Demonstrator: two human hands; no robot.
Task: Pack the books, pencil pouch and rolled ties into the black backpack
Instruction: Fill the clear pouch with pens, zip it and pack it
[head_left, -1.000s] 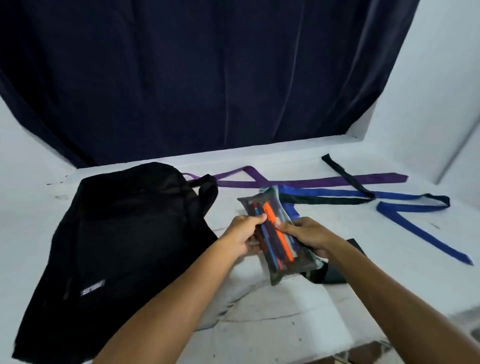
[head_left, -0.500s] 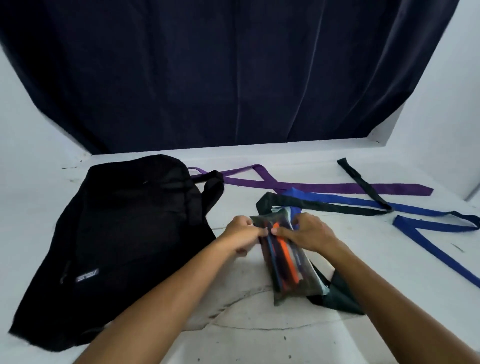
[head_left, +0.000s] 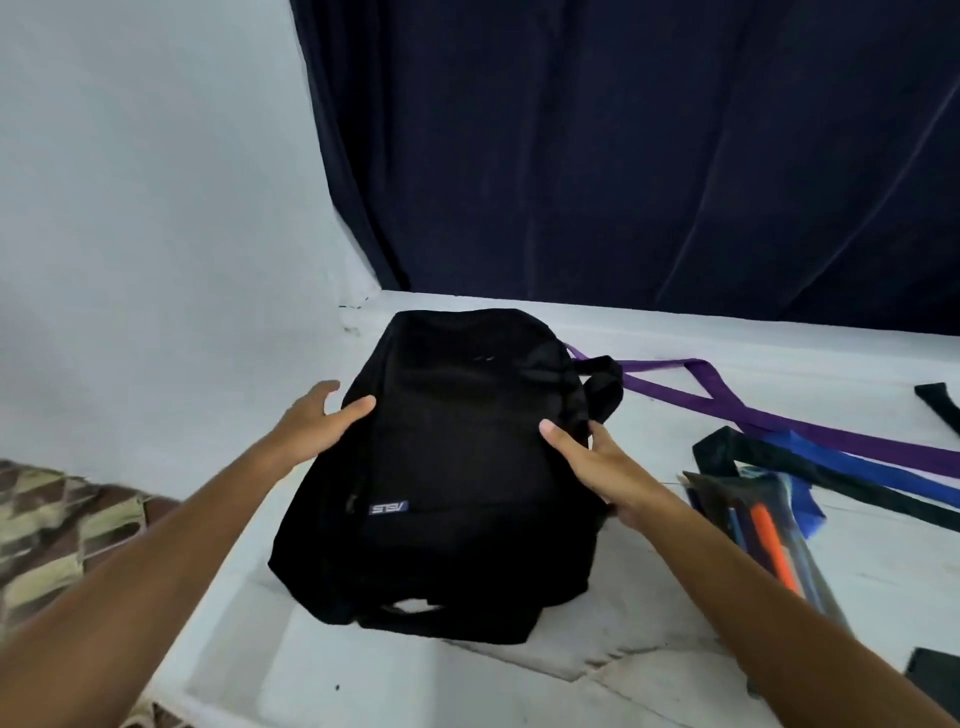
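The black backpack (head_left: 457, 467) lies flat on the white table (head_left: 649, 675), its small logo tag facing me. My left hand (head_left: 319, 421) is at its upper left edge, thumb on the fabric and fingers spread and fairly straight. My right hand (head_left: 587, 457) holds the upper right edge by the strap, thumb on top and fingers wrapped down the side. The clear pencil pouch (head_left: 763, 535), with an orange pen inside, lies on the table to the right of my right forearm. Purple tie (head_left: 727, 410), blue tie (head_left: 841, 470) and a dark tie (head_left: 769, 457) lie unrolled beyond it. No books show.
A dark curtain (head_left: 623, 156) hangs behind the table and a pale wall stands at the left. Patterned cloth (head_left: 52, 519) lies below the table's left edge. A dark flat object (head_left: 935, 675) pokes in at the lower right corner.
Both hands have let go of the pencil pouch, which now lies on the table, and moved left onto the backpack. My view has swung left.
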